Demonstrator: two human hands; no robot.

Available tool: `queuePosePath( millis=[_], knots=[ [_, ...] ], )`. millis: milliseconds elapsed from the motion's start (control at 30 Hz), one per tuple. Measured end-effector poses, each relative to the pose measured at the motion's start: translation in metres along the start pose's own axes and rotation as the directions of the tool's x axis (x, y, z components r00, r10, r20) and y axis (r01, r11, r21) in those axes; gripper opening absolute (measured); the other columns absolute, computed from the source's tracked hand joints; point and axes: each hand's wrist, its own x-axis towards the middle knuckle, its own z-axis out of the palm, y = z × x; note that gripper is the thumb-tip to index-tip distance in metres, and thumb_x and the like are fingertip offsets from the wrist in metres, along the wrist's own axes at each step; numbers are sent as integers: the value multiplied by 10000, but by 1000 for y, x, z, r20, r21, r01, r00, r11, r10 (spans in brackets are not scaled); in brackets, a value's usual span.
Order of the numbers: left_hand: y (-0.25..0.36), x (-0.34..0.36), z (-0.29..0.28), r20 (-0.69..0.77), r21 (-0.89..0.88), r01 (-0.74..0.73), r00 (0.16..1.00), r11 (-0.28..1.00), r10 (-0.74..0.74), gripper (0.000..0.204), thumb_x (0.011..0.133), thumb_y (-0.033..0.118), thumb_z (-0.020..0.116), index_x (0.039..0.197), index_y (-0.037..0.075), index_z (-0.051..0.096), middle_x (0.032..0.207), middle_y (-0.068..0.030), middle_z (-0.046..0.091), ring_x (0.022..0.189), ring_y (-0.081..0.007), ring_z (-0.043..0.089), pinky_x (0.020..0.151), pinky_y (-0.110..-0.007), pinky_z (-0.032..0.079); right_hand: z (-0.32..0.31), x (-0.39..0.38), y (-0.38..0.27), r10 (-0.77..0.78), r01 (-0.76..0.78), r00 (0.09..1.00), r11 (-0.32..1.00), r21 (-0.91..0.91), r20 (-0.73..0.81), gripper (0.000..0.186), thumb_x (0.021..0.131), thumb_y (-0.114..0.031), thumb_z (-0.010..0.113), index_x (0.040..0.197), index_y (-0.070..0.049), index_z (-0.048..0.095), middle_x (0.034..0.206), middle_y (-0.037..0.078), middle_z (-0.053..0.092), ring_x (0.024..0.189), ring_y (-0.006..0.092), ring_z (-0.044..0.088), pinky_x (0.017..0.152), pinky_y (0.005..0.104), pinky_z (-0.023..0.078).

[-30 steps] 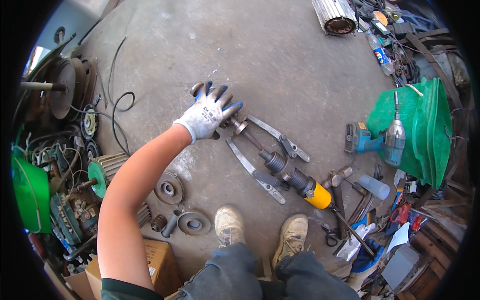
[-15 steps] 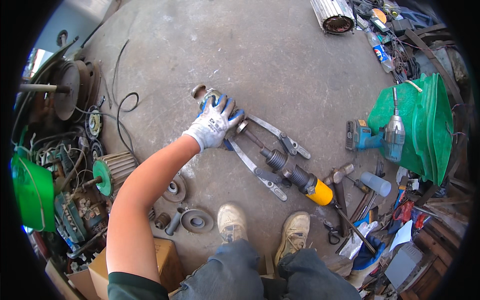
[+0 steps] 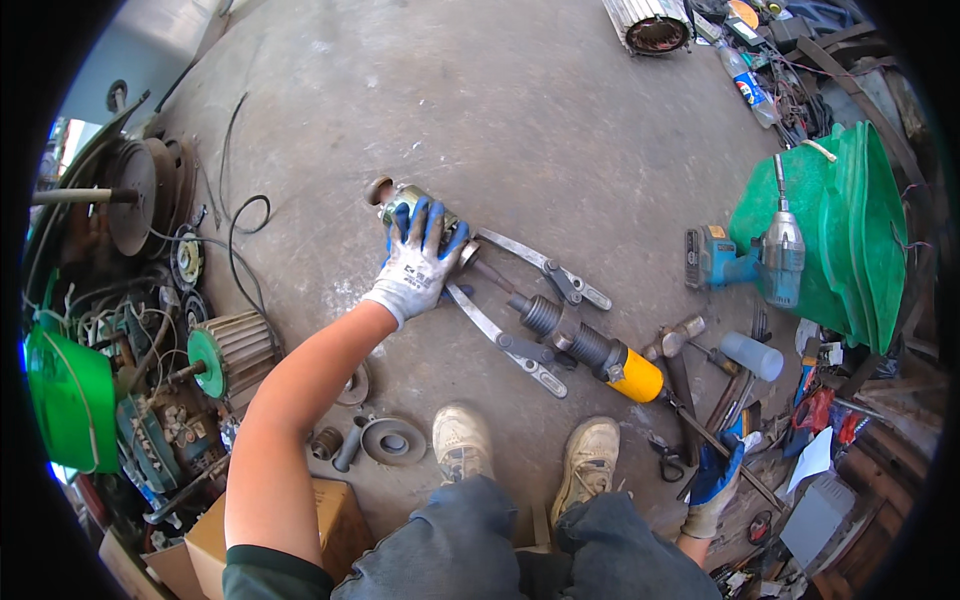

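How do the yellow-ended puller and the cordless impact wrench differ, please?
The puller has a dark threaded body and a yellow end, whereas the impact wrench is blue and grey. The puller slants toward the left hand, while the impact wrench points up the picture. The left hand is near the puller's tip; neither hand touches the impact wrench.

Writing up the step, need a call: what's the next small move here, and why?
I'd probably use the left hand to ease the nearer silver arm inward. Both arms stand spread either side of the spindle, and whether their tips hook anything isn't clear. The left hand lies over the metal cylinder; the right hand is at the rod.
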Motion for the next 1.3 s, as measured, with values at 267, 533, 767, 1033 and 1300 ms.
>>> queuePosePath(
  millis=[267, 533, 767, 1033, 1300],
  knots=[
    [3, 6, 22, -149, 95, -9, 989, 995, 23, 595, 869, 382, 615, 1415, 176, 497, 1482, -285, 349, 1387, -512, 280, 1107, -724, 146, 25, 13, 40, 318, -320, 947, 947, -38, -40, 471, 1018, -376, 537, 1333, -26, 520, 1216, 125, 611, 1035, 224, 632, 896, 377, 513],
    [22, 25, 26, -123, 105, -35, 991, 994, 47, 533, 882, 235, 575, 1410, 193, 513, 1473, -290, 350, 1359, -500, 345, 1087, -709, 239, 161, 60, -14, 262, 320, 861, 386, -865, 436, 412, 937, -398, 581, 942, 10, 641, 889, 265, 672, 862, 455, 650, 744, 502, 530],
    [21, 29, 22, -118, 123, -37, 992, 992, 51, 544, 874, 245, 588, 1411, 204, 511, 1467, -276, 368, 1356, -496, 354, 1078, -719, 241, 202, 71, -28, 352, 291, 855, 282, -914, 381, 548, 881, -548, 595, 923, -10, 687, 884, 260, 686, 873, 444, 665, 799, 525, 523],
    [20, 21, 25, -113, 154, -36, 992, 987, 54, 551, 865, 271, 598, 1407, 217, 516, 1484, -266, 345, 1374, -488, 325, 1068, -733, 233, 223, 57, -54, 304, 469, 832, 59, -881, 463, 479, 817, -475, 669, 914, -7, 698, 890, 223, 705, 815, 379, 696, 779, 468, 553],
    [10, 16, 25, -168, 163, -40, 983, 986, 68, 536, 879, 269, 560, 1410, 218, 506, 1462, -246, 404, 1363, -458, 367, 997, -730, 305, 233, 47, -62, 216, 625, 766, -30, -780, 605, 327, 840, -395, 651, 850, -73, 702, 800, 152, 712, 781, 324, 709, 747, 435, 553]
  ],
)
